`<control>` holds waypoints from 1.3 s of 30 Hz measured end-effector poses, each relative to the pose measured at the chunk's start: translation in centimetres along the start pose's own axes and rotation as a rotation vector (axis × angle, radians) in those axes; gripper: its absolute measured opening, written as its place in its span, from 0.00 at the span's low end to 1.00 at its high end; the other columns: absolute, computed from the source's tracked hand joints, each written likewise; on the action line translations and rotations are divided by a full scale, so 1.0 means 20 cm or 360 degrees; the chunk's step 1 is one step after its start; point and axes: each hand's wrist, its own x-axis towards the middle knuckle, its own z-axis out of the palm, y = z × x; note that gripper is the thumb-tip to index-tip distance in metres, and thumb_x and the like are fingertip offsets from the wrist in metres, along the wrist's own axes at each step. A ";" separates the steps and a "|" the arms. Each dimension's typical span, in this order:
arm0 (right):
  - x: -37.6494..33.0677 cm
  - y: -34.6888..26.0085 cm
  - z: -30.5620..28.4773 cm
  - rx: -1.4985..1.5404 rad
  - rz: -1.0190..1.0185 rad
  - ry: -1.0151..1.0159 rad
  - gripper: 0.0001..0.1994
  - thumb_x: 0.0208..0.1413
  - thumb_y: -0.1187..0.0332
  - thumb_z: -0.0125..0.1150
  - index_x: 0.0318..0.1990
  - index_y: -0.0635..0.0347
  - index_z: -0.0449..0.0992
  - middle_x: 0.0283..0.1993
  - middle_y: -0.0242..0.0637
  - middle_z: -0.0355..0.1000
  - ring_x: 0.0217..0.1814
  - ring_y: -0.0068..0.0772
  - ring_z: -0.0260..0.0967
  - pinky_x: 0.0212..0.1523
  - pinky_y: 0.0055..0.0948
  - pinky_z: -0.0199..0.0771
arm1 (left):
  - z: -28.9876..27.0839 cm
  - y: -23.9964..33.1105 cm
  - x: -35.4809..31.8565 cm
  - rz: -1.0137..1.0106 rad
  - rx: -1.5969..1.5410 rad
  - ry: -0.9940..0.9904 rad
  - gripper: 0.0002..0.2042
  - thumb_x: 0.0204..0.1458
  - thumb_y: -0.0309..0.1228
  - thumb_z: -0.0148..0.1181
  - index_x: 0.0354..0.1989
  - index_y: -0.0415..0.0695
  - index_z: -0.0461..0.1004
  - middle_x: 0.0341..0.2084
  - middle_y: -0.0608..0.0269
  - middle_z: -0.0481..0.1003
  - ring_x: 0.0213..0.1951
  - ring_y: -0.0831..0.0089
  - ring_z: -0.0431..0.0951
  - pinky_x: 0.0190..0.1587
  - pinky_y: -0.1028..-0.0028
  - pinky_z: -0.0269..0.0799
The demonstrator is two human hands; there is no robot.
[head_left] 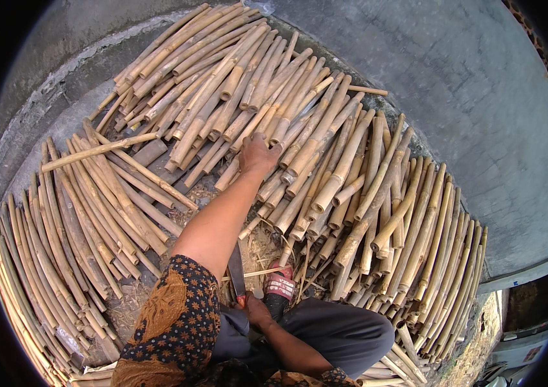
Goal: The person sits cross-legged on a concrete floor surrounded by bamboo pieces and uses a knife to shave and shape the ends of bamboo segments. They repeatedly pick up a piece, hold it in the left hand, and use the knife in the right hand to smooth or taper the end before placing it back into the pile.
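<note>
My left hand (pixel 258 155) reaches forward into a heap of cut bamboo poles (pixel 300 122). Its fingers are curled around the near end of one pole, partly hidden behind the back of the hand. Low down between my knees, my right hand (pixel 258 313) is closed on the handle of a machete (pixel 237 274). The dark blade points up and away from me, beside my left forearm. Just right of the blade is my foot in a red sandal (pixel 280 286).
More bamboo poles lie in rows at the left (pixel 61 238) and right (pixel 429 245). One loose pole (pixel 97 152) crosses the left row. Shavings (pixel 261 248) litter the ground ahead of my foot. A grey wall (pixel 454 97) curves behind the heap.
</note>
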 end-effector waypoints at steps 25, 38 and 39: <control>0.03 0.09 0.04 0.0002 -0.0043 -0.0035 0.25 0.61 0.57 0.61 0.57 0.66 0.64 0.49 0.64 0.75 0.55 0.66 0.73 0.56 0.52 0.72 | 0.04 0.09 0.03 0.0152 0.0328 0.0140 0.26 0.55 0.45 0.68 0.55 0.39 0.72 0.56 0.47 0.69 0.58 0.50 0.74 0.60 0.55 0.70; -0.01 -0.04 -0.01 -0.0024 0.0181 -0.0017 0.35 0.56 0.46 0.64 0.60 0.66 0.65 0.54 0.63 0.74 0.58 0.64 0.72 0.59 0.49 0.72 | -0.33 -0.24 0.12 -0.0371 -0.1684 -0.1406 0.23 0.61 0.52 0.42 0.36 0.44 0.74 0.28 0.66 0.70 0.28 0.75 0.66 0.29 0.75 0.61; -0.01 -0.04 -0.01 -0.0026 0.0174 -0.0005 0.36 0.56 0.44 0.65 0.60 0.67 0.66 0.54 0.64 0.74 0.58 0.64 0.73 0.60 0.48 0.72 | -0.37 -0.25 0.09 -0.0353 -0.1577 -0.1478 0.27 0.61 0.54 0.42 0.41 0.41 0.76 0.31 0.64 0.73 0.33 0.73 0.71 0.34 0.75 0.66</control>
